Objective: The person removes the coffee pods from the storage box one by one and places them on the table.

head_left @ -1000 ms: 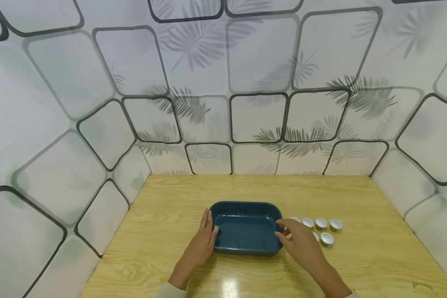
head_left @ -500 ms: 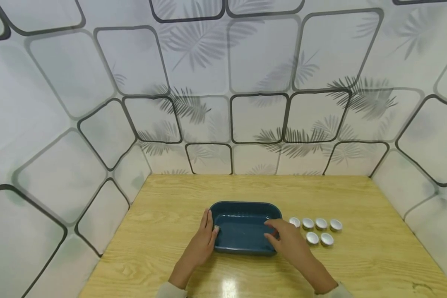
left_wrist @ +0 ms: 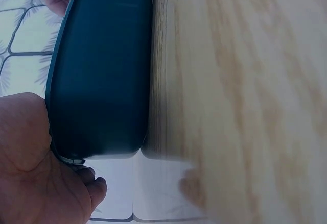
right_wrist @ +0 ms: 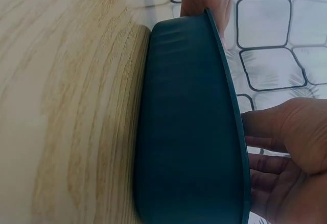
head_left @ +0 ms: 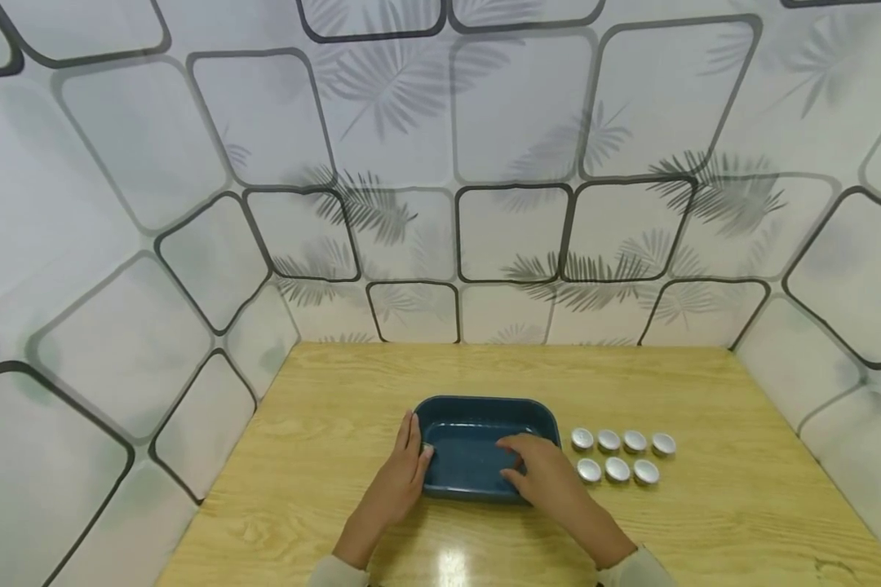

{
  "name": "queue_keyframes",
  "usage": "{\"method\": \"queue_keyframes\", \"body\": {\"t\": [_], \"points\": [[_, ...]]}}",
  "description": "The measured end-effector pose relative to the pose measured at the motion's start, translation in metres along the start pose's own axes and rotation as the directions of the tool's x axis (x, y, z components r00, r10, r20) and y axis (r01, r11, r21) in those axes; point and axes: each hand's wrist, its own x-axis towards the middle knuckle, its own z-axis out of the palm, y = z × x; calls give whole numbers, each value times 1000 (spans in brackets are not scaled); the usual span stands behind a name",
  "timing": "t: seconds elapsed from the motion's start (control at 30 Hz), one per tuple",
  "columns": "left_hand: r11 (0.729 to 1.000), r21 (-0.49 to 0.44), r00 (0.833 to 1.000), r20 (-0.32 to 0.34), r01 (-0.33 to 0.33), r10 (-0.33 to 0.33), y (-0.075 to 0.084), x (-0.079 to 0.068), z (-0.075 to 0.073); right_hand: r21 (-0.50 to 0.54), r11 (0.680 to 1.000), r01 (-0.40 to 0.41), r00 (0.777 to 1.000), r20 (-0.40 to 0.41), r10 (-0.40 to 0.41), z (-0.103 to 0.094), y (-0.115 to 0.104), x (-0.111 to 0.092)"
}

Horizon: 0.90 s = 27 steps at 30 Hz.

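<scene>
A dark blue rectangular baking dish (head_left: 477, 493) stands on the wooden table in the head view. My left hand (head_left: 402, 473) grips its left end, thumb over the rim and fingers along the outside. My right hand (head_left: 546, 477) is over the right half of the dish, thumb and index finger bent with a visible gap between them. No object shows in that gap. In the right wrist view, the right fingertips are hidden behind the dish's rim. To the right of the dish stand several small white round cups (head_left: 617, 470) in two rows.
The wooden table (head_left: 323, 456) extends on all sides of the dish. Patterned white wall covering (head_left: 514, 314) encloses its back and both sides.
My right hand has moved left from the dish's right edge to above its inside, uncovering cups that it partly hid. The left hand and the dish have stayed in place.
</scene>
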Motion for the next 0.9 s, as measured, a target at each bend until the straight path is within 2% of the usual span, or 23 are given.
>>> {"method": "queue_keyframes", "body": {"t": [0.17,0.43,0.9], "points": [[1000,-7,1000,5,15,-15,-1,2,0,0,999,46,999,18,-46,3,-3,8],[1000,-3,1000,5,12,-12,-3,3,2,14,997,72,995,72,-73,10,-12,22],[1000,-3,1000,3,12,-12,-5,3,3,12,992,126,986,107,-127,29,-18,39]]}}
